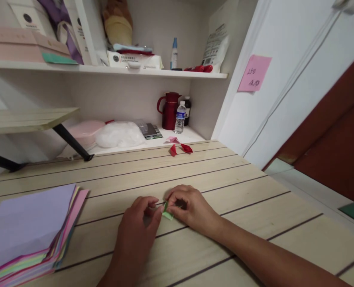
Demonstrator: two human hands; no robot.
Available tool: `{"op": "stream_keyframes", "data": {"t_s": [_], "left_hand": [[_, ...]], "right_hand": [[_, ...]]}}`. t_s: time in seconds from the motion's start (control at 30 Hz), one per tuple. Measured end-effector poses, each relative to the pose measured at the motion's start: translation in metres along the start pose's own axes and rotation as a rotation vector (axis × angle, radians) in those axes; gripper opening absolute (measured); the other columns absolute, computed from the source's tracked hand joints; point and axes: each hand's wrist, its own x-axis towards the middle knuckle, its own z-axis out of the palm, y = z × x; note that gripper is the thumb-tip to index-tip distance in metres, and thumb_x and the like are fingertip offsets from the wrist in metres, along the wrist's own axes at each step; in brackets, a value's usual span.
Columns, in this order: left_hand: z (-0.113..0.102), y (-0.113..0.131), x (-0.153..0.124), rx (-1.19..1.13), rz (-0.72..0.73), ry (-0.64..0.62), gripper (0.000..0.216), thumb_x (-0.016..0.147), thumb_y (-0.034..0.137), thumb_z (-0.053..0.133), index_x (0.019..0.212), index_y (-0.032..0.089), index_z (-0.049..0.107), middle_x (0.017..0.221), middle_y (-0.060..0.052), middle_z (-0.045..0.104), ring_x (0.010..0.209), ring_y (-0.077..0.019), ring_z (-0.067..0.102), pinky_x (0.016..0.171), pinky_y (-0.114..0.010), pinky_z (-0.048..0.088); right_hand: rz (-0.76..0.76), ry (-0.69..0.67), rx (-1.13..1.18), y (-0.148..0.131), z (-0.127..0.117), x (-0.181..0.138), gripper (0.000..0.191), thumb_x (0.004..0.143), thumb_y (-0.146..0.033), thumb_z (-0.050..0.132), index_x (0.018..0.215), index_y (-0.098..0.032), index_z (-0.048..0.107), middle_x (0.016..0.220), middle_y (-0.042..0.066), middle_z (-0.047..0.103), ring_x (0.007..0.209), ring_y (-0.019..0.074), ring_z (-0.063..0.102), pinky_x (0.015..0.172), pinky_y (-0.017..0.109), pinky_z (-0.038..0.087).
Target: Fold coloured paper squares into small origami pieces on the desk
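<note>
A small folded piece of green paper [166,211] lies on the wooden table [239,187] between my two hands. My left hand [138,227] pinches its left side with curled fingers. My right hand [189,207] pinches its right side, fingers bent over the top. Most of the paper is hidden under my fingers. Both hands rest low on the tabletop near the front middle.
A stack of coloured paper sheets [30,231] sits at the left front. Two red folded pieces [179,149] and a pink one [172,139] lie at the table's far edge. Behind them a shelf holds a red jug [169,109], a water bottle [180,116] and a plastic bag [120,134].
</note>
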Motion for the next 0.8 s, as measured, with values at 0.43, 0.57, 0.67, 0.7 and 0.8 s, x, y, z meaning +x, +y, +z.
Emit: {"op": "stream_keyframes", "data": {"t_s": [0.43,0.57,0.67,0.7,0.8], "left_hand": [[-0.003,0.002,0.000,0.046,-0.075,0.009,0.021,0.086,0.044,0.055,0.089,0.026,0.066,0.085,-0.001,0.071,0.079,-0.0202,0.066,0.075,-0.034,0.050],[-0.002,0.002,-0.001,0.038,-0.067,0.022,0.025,0.085,0.047,0.056,0.092,0.024,0.066,0.089,-0.003,0.071,0.081,-0.0212,0.066,0.077,-0.036,0.051],[-0.001,0.003,-0.002,0.028,-0.055,0.015,0.026,0.083,0.048,0.058,0.093,0.024,0.066,0.087,-0.003,0.070,0.080,-0.0212,0.066,0.078,-0.038,0.052],[-0.001,0.003,-0.003,0.026,-0.053,0.011,0.026,0.082,0.047,0.059,0.093,0.025,0.067,0.086,-0.002,0.070,0.080,-0.0212,0.066,0.078,-0.038,0.052],[0.001,0.003,-0.003,0.018,-0.055,0.003,0.024,0.081,0.044,0.060,0.093,0.025,0.067,0.085,-0.002,0.070,0.079,-0.0209,0.066,0.077,-0.037,0.052]], "right_hand": [[0.095,-0.164,-0.063,0.005,-0.033,-0.011,0.076,0.066,-0.024,0.089,0.134,-0.028,0.054,0.131,0.007,0.063,0.120,0.0282,0.057,0.102,0.043,0.042],[0.072,-0.140,-0.115,0.011,-0.030,-0.012,0.051,0.066,-0.018,0.089,0.112,-0.027,0.067,0.112,0.004,0.072,0.107,0.0254,0.063,0.098,0.042,0.042],[-0.022,-0.108,-0.074,0.014,-0.022,-0.011,0.025,0.069,-0.019,0.087,0.086,-0.024,0.070,0.099,0.000,0.075,0.095,0.0213,0.066,0.094,0.038,0.043],[-0.044,-0.104,-0.059,0.014,-0.020,-0.011,0.020,0.072,-0.019,0.086,0.080,-0.024,0.069,0.096,0.000,0.075,0.092,0.0202,0.067,0.092,0.037,0.043],[-0.062,-0.084,-0.042,0.014,-0.015,-0.011,0.015,0.078,-0.019,0.081,0.074,-0.023,0.067,0.089,-0.001,0.076,0.087,0.0184,0.068,0.090,0.036,0.044]]}}
